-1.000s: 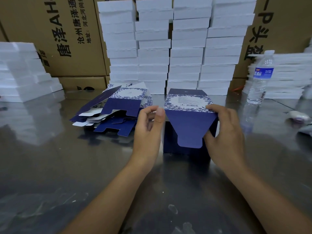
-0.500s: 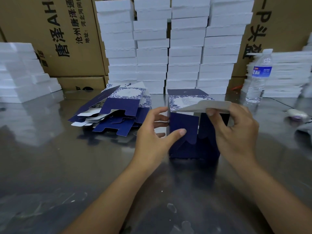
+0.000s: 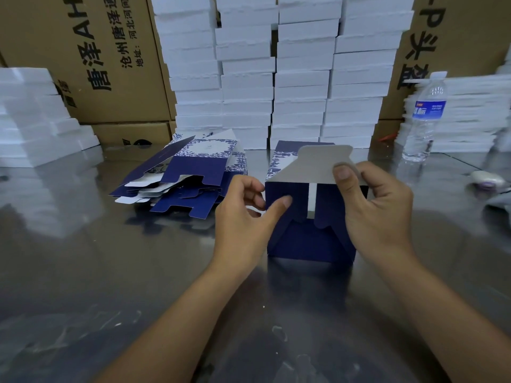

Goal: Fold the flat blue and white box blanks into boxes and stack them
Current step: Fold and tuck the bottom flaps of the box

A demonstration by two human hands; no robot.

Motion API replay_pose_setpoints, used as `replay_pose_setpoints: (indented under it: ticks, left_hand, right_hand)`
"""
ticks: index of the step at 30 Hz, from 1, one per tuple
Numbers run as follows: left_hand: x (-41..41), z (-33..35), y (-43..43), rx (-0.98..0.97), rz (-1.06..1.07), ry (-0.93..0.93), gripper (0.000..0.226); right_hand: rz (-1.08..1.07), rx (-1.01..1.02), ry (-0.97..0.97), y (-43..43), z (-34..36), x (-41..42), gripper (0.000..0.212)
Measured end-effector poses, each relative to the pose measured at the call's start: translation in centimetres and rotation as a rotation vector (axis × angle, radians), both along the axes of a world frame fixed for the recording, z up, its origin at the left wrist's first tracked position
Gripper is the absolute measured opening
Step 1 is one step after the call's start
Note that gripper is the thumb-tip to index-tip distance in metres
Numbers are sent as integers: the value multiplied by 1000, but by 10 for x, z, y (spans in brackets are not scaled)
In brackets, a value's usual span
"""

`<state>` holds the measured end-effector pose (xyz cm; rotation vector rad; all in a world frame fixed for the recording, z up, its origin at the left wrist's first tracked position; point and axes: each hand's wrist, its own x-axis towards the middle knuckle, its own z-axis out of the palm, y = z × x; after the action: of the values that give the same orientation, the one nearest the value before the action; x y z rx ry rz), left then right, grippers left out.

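A partly folded dark blue box [image 3: 307, 239] with a white floral top stands on the metal table [image 3: 110, 272] in front of me. Its two side flaps are folded in toward the near face, and its grey-backed top flap [image 3: 312, 167] is lifted up. My left hand [image 3: 243, 217] presses its thumb on the left side flap. My right hand [image 3: 378, 205] pinches the right edge of the lifted flap while its fingers lie along the box's right side. A loose pile of flat blue and white blanks [image 3: 188, 178] lies to the left of the box.
Tall stacks of white foam trays [image 3: 276, 70] stand behind the box, with more at the far left [image 3: 33, 114] and right [image 3: 470, 111]. A water bottle [image 3: 424, 117] stands at the right. Brown cartons [image 3: 83, 59] line the back. A small white object [image 3: 486, 179] lies at the right edge.
The blue top flap that hung down over the near face has been lifted up by my right hand. Both side flaps have been folded inward, the left one by my left thumb.
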<state>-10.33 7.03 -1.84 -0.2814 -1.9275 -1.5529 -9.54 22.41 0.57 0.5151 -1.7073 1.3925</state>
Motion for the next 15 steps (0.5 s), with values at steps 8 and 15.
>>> replay_pose_setpoints:
  ticks: [8,15]
  left_hand:
    - [2,-1,-5,-224,89,107,38]
    - [4,0,-7,-423,191,66,49]
  right_hand:
    - [47,13,24,0,1,2,18]
    - [-67,50,44,-1,-3,0,21]
